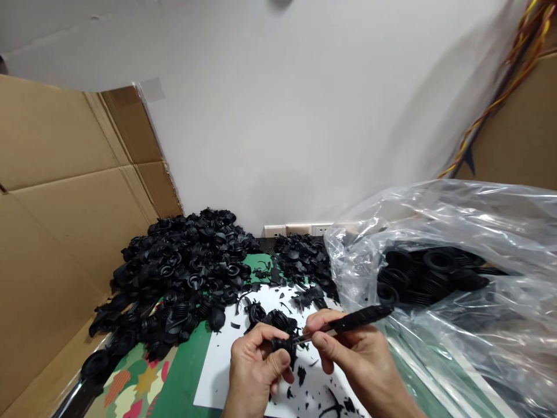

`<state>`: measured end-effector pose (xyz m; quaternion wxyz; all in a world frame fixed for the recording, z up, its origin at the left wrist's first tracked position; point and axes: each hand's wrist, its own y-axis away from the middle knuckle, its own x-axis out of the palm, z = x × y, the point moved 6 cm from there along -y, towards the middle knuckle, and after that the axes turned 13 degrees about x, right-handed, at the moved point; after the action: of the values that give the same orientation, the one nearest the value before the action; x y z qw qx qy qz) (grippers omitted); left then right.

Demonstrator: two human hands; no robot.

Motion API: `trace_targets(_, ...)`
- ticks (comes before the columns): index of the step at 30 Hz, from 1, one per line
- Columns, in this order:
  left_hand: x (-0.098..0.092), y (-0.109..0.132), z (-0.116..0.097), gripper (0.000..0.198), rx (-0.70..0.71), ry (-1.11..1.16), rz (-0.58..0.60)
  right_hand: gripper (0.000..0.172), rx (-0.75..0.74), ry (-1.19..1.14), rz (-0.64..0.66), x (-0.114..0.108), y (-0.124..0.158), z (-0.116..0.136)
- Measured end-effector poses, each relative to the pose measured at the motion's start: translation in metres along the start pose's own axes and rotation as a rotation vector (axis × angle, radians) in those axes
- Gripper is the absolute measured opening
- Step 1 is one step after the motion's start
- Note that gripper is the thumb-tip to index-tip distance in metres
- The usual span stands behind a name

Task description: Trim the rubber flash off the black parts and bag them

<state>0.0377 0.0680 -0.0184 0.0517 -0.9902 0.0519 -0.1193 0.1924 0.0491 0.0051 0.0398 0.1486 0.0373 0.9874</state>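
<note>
My left hand [257, 367] pinches a small black ribbed rubber part [282, 343] over the white sheet [220, 366]. In my right hand [354, 354] is a thin tool with a black wrapped handle [363, 317], gripped like a pen. Its narrow metal tip [303, 338] meets the rubber part's right side; whether it is a blade or a pick I cannot make out. Just beyond my fingers lie more black rubber pieces [278, 319]. Black scraps [301, 374] are scattered on the sheet below.
A large heap of black rubber parts [183, 267] covers the left side, beside a cardboard wall [65, 191]. Black scraps [302, 258] pile up at the back. On the right, a clear plastic bag [354, 273] holds ribbed rubber parts [418, 278]. A green mat [187, 366] lies beneath.
</note>
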Motion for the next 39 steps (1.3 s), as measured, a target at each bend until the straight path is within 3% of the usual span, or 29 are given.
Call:
trace_targets(14, 0.003, 0.001, -0.003, 0.035, -0.044, 0.063, 0.011, 0.009, -0.095, 0.112, 0.013, 0.003, 0.005, 0.002)
trace_targets(22, -0.001, 0.0, -0.001, 0.031, -0.021, 0.021, -0.01, 0.012, -0.096, 0.112, -0.02, 0.003, 0.006, 0.003)
trace_targets(26, -0.001, -0.002, -0.005, 0.02, 0.056, -0.016, -0.008, 0.017, -0.064, 0.037, -0.109, 0.006, 0.009, 0.004)
trace_targets(30, -0.001, -0.003, -0.008, 0.012, 0.144, -0.074, -0.001, 0.018, -0.064, 0.072, -0.079, 0.01, 0.01, 0.002)
trace_targets(33, -0.001, -0.002, -0.008, 0.012, 0.148, -0.092, -0.005, 0.018, -0.087, 0.137, -0.034, 0.012, 0.009, 0.0)
trace_targets(39, -0.001, -0.003, -0.008, 0.012, 0.138, -0.118, -0.007, 0.014, -0.168, 0.128, -0.068, 0.013, 0.01, 0.001)
